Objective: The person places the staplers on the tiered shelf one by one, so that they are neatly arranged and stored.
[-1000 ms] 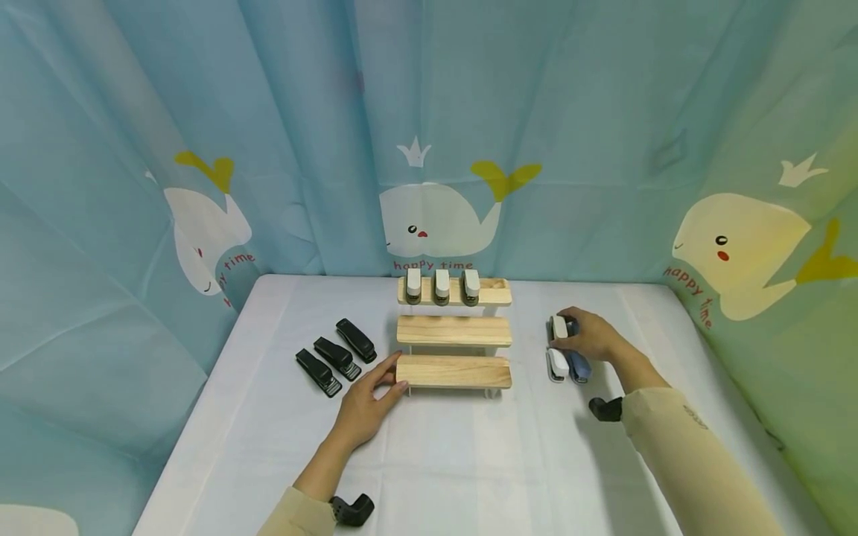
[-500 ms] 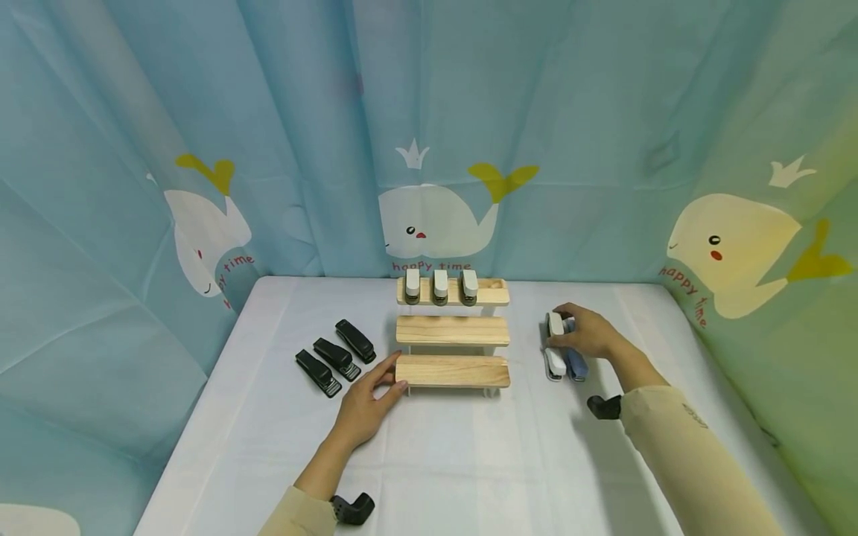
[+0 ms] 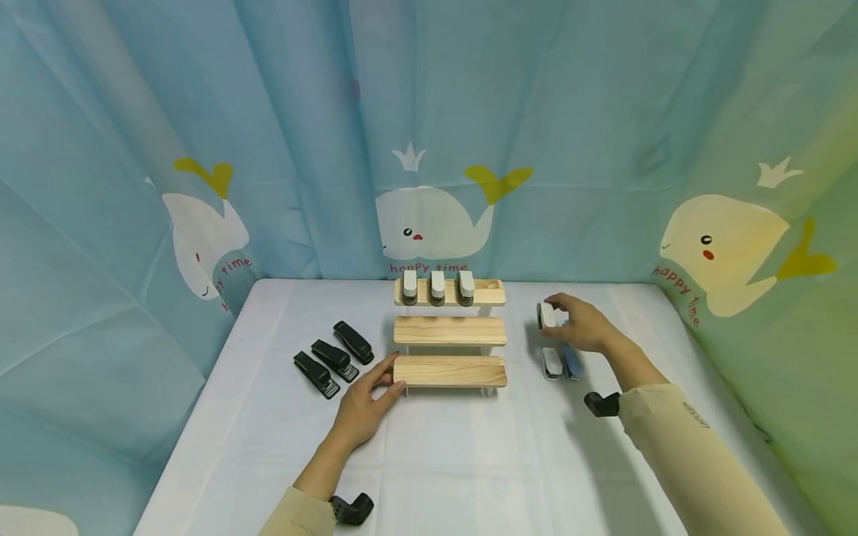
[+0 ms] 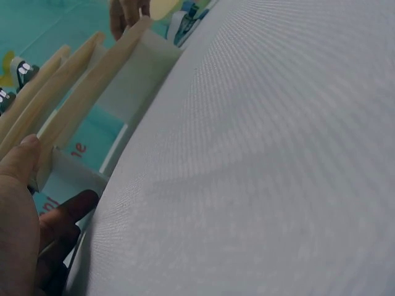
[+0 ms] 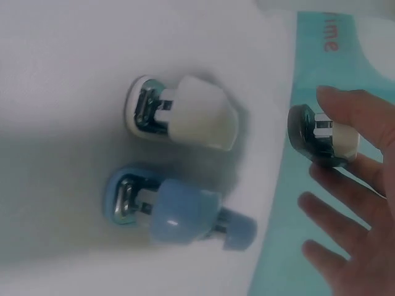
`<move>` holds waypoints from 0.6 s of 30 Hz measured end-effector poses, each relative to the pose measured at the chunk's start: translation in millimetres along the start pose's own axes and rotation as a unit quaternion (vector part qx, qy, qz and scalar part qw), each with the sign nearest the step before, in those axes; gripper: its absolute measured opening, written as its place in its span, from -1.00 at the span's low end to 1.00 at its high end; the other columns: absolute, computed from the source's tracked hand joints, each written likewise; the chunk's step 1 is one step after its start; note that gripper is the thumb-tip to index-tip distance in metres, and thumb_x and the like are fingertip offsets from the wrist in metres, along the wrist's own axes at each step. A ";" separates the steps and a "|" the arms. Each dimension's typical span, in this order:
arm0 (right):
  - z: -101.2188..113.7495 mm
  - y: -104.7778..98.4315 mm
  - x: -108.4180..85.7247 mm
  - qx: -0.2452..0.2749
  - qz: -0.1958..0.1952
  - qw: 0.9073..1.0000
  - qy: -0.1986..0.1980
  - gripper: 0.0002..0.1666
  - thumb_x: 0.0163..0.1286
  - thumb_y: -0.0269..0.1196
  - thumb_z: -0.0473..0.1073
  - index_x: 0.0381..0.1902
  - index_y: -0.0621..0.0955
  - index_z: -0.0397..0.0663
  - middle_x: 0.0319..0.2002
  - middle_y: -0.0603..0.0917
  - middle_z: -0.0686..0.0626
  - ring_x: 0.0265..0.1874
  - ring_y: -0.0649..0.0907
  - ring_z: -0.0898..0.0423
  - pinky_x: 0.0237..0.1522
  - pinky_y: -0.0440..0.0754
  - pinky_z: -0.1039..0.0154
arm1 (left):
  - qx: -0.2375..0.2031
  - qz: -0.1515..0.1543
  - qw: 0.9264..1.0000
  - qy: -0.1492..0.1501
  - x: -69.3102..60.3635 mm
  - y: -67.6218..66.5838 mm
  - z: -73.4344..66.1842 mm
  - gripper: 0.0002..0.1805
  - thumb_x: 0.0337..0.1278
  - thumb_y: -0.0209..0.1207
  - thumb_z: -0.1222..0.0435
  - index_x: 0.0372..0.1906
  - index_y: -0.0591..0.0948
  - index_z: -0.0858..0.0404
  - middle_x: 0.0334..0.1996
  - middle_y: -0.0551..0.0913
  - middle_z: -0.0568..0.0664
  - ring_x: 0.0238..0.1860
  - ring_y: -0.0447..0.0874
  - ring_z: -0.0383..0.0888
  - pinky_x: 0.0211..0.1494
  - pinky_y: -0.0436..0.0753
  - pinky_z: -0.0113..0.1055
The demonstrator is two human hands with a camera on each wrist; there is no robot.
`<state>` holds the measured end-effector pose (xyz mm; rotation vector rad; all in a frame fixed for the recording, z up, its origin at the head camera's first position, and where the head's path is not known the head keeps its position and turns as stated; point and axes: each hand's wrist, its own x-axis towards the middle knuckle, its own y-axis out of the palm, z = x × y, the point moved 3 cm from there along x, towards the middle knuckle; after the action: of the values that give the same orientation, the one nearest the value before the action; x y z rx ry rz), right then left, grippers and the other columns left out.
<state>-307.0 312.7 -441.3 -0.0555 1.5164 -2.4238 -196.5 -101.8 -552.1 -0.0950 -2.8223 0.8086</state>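
My right hand (image 3: 582, 325) holds a small white stapler (image 3: 547, 316) with a dark base between thumb and fingers, raised above the table. Below it another white stapler (image 5: 200, 114) and a blue stapler (image 5: 182, 209) lie side by side; a further blue piece (image 5: 241, 231) shows behind the blue one. My left hand (image 3: 362, 408) grips the left end of the lowest step of a three-tier wooden stand (image 3: 449, 371); in the left wrist view its thumb lies on the wood edge. Three white-topped staplers (image 3: 438, 287) stand in a row on the top tier.
Three black staplers (image 3: 335, 360) lie slanted on the white-covered table (image 3: 456, 461), left of the stand. A blue curtain (image 3: 302, 134) with printed whales hangs behind and at the sides.
My right hand has lifted the white stapler off the group at the right and brought it slightly left. My left hand stays at the stand.
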 end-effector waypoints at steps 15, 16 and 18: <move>20.2 -12.6 -2.6 0.008 -0.014 1.000 -0.013 -0.06 0.36 0.41 0.18 0.48 0.37 -0.22 0.38 0.45 -0.45 0.36 0.46 -0.43 0.27 0.46 -0.40 | -0.004 0.009 1.000 -0.012 0.5 1.0 3.6 -0.34 0.36 0.23 -0.17 0.52 0.38 -0.33 -0.14 0.78 -0.42 0.33 0.62 -0.09 0.40 0.50 0.15; 21.9 -13.5 -3.1 0.009 -0.014 1.000 -0.013 -0.06 0.36 0.42 0.18 0.48 0.37 -0.21 0.38 0.45 -0.44 0.36 0.46 -0.43 0.27 0.46 -0.40 | -0.004 0.010 1.000 -0.013 0.4 0.9 3.4 -0.33 0.36 0.23 -0.17 0.52 0.38 -0.31 -0.14 0.79 -0.42 0.33 0.62 -0.09 0.41 0.49 0.15; 25.5 -15.0 -4.1 0.010 -0.015 1.000 -0.015 -0.06 0.36 0.41 0.18 0.49 0.36 -0.19 0.39 0.44 -0.44 0.36 0.46 -0.43 0.27 0.46 -0.41 | -0.005 0.011 1.000 -0.012 0.3 0.6 2.9 -0.32 0.37 0.23 -0.16 0.53 0.38 -0.27 -0.14 0.79 -0.42 0.33 0.62 -0.09 0.41 0.49 0.14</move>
<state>-301.7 297.6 -416.2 -0.1111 1.4878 -2.4492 -197.5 -102.8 -554.8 -0.1200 -2.8523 0.8070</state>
